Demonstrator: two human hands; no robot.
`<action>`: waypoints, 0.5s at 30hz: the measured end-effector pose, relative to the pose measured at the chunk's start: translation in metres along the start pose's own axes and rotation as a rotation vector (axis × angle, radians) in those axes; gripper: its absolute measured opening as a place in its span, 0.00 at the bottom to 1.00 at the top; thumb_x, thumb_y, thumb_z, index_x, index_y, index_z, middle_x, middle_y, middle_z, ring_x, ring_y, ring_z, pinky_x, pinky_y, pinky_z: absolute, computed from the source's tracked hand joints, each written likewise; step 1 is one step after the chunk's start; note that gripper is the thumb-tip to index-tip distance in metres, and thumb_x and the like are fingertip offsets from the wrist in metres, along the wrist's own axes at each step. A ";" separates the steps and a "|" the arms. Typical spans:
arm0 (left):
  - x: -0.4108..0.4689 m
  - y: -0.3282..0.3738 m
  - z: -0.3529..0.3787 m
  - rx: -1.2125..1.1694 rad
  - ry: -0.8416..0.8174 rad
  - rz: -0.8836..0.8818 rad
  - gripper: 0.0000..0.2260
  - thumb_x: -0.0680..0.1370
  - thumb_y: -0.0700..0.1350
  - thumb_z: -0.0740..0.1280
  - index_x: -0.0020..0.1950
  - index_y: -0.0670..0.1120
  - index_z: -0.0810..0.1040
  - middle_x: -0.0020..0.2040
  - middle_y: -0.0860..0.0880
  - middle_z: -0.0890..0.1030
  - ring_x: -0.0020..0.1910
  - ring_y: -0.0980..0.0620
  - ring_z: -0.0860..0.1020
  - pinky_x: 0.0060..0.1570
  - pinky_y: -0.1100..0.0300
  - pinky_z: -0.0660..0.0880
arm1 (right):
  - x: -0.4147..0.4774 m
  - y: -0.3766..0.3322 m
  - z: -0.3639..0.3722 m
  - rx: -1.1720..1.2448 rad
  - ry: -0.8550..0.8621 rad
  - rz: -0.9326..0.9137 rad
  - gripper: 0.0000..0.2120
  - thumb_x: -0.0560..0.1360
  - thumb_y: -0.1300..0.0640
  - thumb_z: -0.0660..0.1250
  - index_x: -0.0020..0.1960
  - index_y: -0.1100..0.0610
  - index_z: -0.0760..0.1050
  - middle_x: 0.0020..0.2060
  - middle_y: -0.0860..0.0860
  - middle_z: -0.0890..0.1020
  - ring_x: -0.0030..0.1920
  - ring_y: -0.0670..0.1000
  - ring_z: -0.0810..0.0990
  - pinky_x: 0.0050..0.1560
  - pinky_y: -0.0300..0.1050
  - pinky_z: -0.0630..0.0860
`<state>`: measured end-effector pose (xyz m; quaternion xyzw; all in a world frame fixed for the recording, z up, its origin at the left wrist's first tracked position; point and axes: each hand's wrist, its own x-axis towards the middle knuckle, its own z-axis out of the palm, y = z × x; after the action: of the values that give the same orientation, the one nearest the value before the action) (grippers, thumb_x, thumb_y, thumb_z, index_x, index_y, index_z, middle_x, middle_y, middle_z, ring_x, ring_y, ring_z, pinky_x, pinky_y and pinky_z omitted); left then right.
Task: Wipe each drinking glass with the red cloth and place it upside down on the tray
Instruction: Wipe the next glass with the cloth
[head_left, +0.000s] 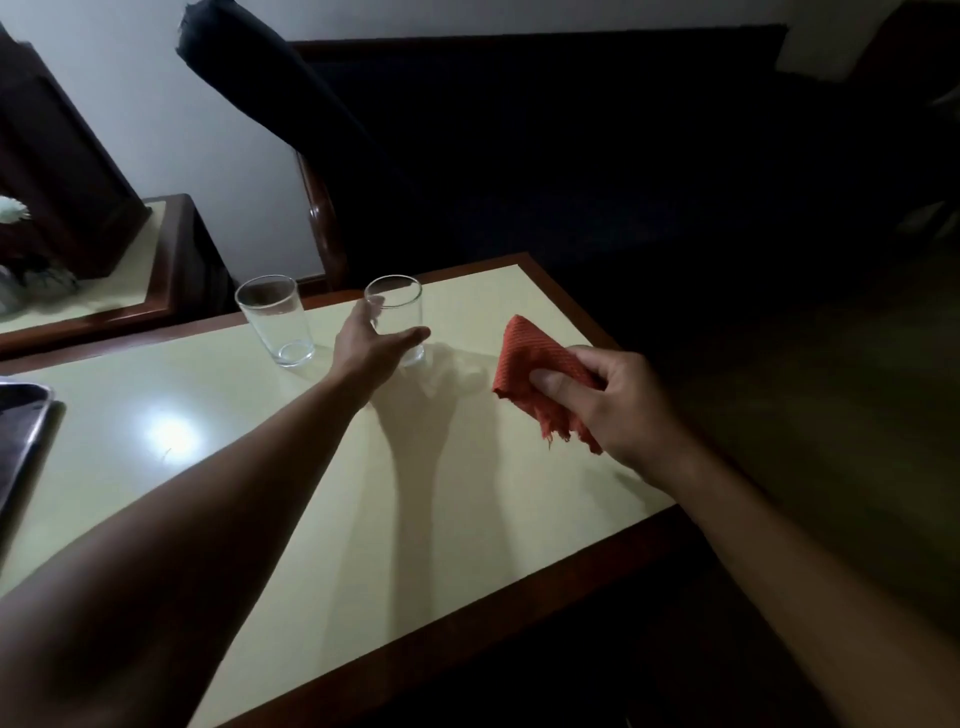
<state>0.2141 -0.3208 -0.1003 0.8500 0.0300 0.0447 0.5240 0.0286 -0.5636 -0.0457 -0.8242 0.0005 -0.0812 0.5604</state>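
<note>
Two clear drinking glasses stand upright near the table's far edge. My left hand (371, 345) reaches across the table to the right glass (396, 306); its thumb lies across the front of the glass and its fingers curl round the left side. The glass still stands on the table. The left glass (275, 319) stands free, a hand's width to the left. My right hand (610, 402) pinches the red cloth (535, 364) between thumb and fingers, just above the table's right side. A corner of the metal tray (26, 415) shows at the left edge.
The cream table top (260, 467) has a dark wooden rim and ends close to my right hand. A dark chair (322, 218) stands behind the glasses. A side table (130, 270) with a plant sits at the far left.
</note>
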 end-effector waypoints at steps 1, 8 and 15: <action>0.000 0.000 0.003 -0.029 0.003 0.012 0.33 0.70 0.53 0.81 0.71 0.47 0.73 0.69 0.47 0.78 0.69 0.45 0.76 0.61 0.52 0.77 | 0.000 0.001 -0.001 0.005 0.009 0.010 0.06 0.81 0.51 0.72 0.49 0.53 0.84 0.28 0.44 0.81 0.26 0.40 0.76 0.25 0.40 0.71; -0.066 0.001 -0.026 0.010 -0.145 0.209 0.27 0.70 0.51 0.82 0.65 0.51 0.77 0.55 0.49 0.81 0.55 0.51 0.81 0.50 0.58 0.78 | 0.005 -0.002 0.002 -0.112 0.082 -0.018 0.15 0.82 0.57 0.71 0.68 0.48 0.80 0.56 0.44 0.82 0.53 0.45 0.85 0.47 0.42 0.84; -0.160 0.004 -0.103 0.179 -0.247 0.439 0.37 0.68 0.46 0.83 0.75 0.56 0.74 0.58 0.54 0.77 0.56 0.61 0.78 0.52 0.64 0.80 | -0.024 -0.063 0.043 -0.149 0.119 -0.353 0.12 0.77 0.61 0.77 0.59 0.54 0.84 0.54 0.48 0.85 0.47 0.45 0.87 0.40 0.43 0.87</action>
<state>0.0444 -0.2461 -0.0579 0.8781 -0.2154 0.0506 0.4242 0.0053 -0.4987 -0.0059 -0.8445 -0.1051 -0.2266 0.4737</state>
